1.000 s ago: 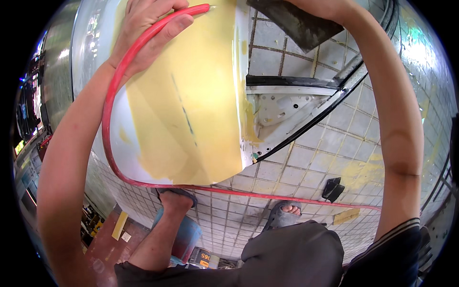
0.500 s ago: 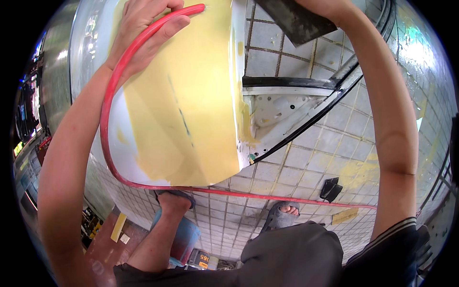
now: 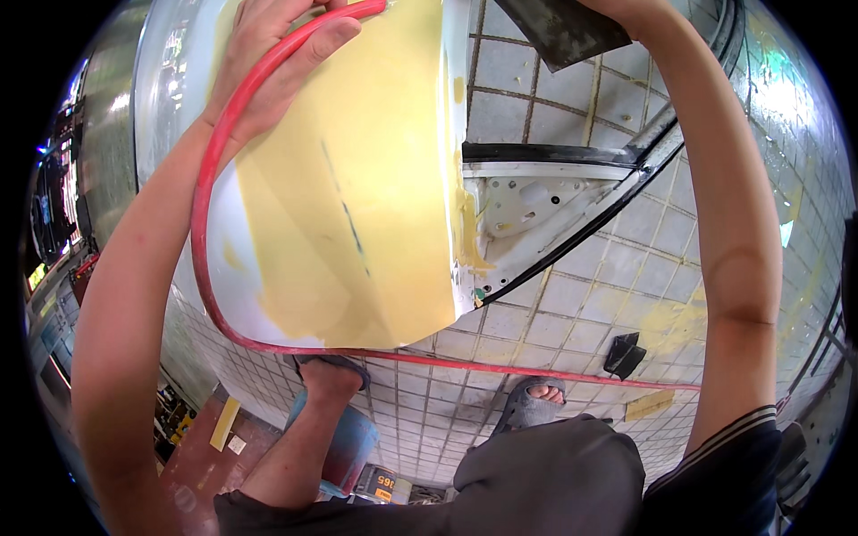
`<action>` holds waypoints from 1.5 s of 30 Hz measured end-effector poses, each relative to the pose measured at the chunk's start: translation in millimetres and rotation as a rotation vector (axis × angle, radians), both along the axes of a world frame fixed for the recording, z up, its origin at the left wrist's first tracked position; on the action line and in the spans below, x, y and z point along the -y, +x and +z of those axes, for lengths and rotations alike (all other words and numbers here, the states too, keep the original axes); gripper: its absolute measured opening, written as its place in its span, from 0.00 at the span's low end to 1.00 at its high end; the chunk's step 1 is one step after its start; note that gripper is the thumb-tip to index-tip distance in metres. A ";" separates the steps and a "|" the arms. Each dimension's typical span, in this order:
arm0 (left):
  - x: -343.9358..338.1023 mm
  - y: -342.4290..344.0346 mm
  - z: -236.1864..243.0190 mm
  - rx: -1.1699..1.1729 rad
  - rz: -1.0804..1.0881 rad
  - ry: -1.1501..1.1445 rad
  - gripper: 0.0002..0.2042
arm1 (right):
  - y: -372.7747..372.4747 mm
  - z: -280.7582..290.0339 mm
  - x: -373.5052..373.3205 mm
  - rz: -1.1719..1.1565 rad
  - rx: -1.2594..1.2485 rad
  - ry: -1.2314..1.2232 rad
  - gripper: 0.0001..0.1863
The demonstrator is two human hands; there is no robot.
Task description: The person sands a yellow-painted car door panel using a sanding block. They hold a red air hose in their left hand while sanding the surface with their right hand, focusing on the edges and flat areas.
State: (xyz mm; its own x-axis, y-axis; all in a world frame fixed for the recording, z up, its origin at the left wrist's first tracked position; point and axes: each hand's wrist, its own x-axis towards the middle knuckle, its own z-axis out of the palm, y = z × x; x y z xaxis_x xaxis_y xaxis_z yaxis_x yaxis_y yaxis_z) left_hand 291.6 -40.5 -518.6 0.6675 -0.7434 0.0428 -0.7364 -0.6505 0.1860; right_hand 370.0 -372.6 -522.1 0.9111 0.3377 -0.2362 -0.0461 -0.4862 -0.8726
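My left hand (image 3: 268,67) is at the top, closed on a red hose (image 3: 207,170). The hose runs between thumb and fingers, and its end shows just past the thumb. Beneath this hand is a white car door panel (image 3: 223,210), largely coated in smooth yellow filler (image 3: 384,214) with a thin dark streak. At the top edge my right hand (image 3: 612,7) grips a dark, worn flat sheet (image 3: 567,34), held over the window opening; its fingers lie out of view.
The black-edged window frame (image 3: 572,237) slants to the panel's right. Below, the hose crosses a yellow-stained tiled floor (image 3: 572,304). A black scrap (image 3: 624,355) and a yellow strip (image 3: 650,405) lie there. A blue bucket (image 3: 349,451) stands by my leg.
My right hand and the dark sheet have moved slightly upward. My left hand keeps its place on the hose, while the whole view has shifted a little.
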 end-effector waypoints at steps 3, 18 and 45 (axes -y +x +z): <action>-1.2 -1.4 -0.2 -0.004 0.002 0.005 0.19 | 7.5 -4.6 -4.3 0.020 0.000 -0.084 0.13; -0.9 -2.5 3.9 -0.003 -0.010 0.010 0.19 | 5.9 -8.1 7.2 0.071 0.140 -0.041 0.12; -0.4 -7.3 4.2 -0.010 0.000 0.019 0.19 | -33.4 4.6 -9.7 0.378 -0.029 -0.115 0.12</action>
